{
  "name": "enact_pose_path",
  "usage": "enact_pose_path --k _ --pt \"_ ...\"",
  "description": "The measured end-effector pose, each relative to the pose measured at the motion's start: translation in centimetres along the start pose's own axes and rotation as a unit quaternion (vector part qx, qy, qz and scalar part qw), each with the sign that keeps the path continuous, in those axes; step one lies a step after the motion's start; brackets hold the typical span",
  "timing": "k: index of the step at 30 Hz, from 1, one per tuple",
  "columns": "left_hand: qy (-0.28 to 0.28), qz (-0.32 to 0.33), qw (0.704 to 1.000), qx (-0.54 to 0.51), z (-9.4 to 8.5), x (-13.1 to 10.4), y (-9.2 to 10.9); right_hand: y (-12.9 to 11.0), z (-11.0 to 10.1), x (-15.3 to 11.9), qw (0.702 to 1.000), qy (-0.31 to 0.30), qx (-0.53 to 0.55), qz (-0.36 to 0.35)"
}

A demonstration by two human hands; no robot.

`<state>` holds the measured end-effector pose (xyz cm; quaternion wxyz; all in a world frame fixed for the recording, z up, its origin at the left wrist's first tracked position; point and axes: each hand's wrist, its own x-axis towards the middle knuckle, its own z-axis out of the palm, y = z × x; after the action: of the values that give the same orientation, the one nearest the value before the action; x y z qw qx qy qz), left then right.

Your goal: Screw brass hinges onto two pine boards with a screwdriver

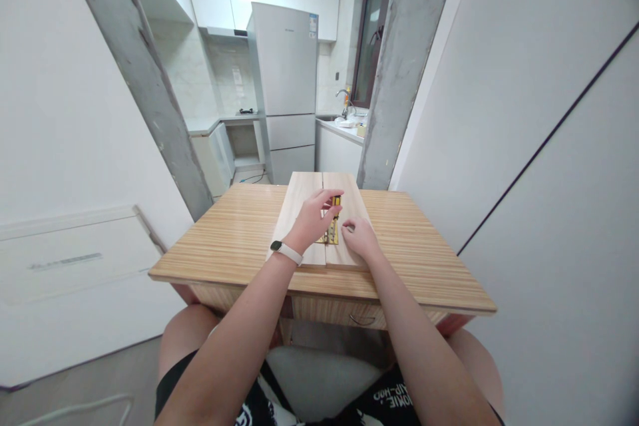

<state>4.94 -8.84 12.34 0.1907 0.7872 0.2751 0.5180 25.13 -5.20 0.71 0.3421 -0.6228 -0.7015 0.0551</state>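
Two pale wooden boards (pixel 304 186) lie side by side on the table, with a narrow seam between them. Across the seam rests a brass-coloured hinge (pixel 333 234), its left leaf partly covered by my left hand. My left hand (pixel 313 216) is closed on a stubby yellow-and-black screwdriver (pixel 337 201), held upright above the hinge's right leaf. Whether its tip touches a screw is too small to tell. My right hand (pixel 360 237) rests on the right board beside the hinge, fingers curled in; anything in them is hidden.
The wood-grain table (pixel 229 233) has a front drawer with a metal handle (pixel 362 319). Beyond it stand a grey fridge (pixel 284 66) and a sink counter with a tap (pixel 344 96). White walls and panels flank both sides.
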Motion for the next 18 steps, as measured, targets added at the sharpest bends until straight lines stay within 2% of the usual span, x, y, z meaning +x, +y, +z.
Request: enact_pose_path --k 7,13,18 --pt "-0.017 -0.016 0.998 -0.061 0.12 -0.05 0.3 0.07 0.06 -0.01 1.0 0.005 0.006 -0.006" --pt "0.002 -0.019 1.0 -0.01 -0.05 -0.22 0.31 -0.12 -0.12 -0.05 1.0 0.004 0.007 -0.004" --pt "-0.024 0.001 0.999 -0.039 0.12 -0.24 -0.27 -0.07 -0.06 -0.1 1.0 0.001 0.01 -0.001"
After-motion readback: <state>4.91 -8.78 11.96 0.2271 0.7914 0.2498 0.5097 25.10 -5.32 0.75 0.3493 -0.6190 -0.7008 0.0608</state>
